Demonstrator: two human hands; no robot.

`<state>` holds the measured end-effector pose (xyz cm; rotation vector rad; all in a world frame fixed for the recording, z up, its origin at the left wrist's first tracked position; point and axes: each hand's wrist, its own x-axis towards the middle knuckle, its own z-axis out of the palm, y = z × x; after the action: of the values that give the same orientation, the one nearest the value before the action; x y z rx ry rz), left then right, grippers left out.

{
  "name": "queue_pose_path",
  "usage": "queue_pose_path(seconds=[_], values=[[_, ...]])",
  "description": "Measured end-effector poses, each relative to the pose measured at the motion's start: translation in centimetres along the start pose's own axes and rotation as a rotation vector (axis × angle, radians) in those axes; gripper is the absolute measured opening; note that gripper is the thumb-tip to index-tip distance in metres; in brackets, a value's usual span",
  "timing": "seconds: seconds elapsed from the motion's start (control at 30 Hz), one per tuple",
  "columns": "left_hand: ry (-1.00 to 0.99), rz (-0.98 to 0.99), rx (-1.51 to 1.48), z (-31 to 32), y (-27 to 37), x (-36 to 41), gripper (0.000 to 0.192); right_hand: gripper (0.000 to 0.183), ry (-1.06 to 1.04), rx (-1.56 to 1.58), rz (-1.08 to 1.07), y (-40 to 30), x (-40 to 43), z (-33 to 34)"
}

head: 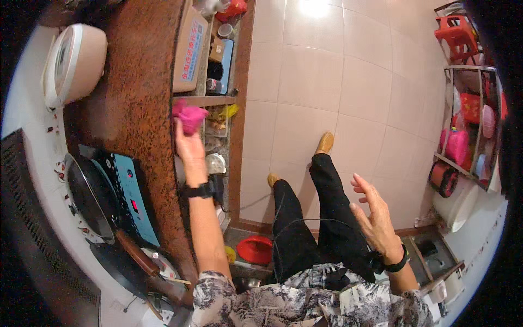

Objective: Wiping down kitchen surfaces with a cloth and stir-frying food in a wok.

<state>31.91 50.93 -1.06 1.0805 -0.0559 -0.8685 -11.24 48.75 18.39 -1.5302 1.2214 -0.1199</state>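
My left hand (pixel 188 149) grips a bunched pink cloth (pixel 192 118) at the front edge of the brown speckled countertop (pixel 135 81). Most of its fingers are hidden behind the cloth. Below that edge are open shelves, where a yellow item (pixel 229 111) and a round whitish object (pixel 215 163) sit near my left forearm. Over the tiled floor, beside my leg, my right hand (pixel 374 216) hangs with its fingers apart and nothing in it.
On the counter are a rice cooker (pixel 77 65), an induction cooktop (pixel 132 192) with a lit display and a dark pan (pixel 92 196). A cardboard box (pixel 190 49) stands on the shelf. A red basin (pixel 255 249) lies by my legs. A rack (pixel 470 68) with an orange-red stool (pixel 457 34) stands right.
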Motion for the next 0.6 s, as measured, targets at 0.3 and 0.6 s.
queue_pose_path(seconds=[0.3, 0.6], values=[[0.065, 0.174, 0.791, 1.1, -5.1, 7.6, 0.026, 0.053, 0.096, -0.044, 0.292, 10.8, -2.5, -7.1], [0.043, -0.018, -0.249, 6.3, -3.0, 1.1, 0.036, 0.042, 0.192, -0.056, 0.341, 14.5, -3.9, -11.0]])
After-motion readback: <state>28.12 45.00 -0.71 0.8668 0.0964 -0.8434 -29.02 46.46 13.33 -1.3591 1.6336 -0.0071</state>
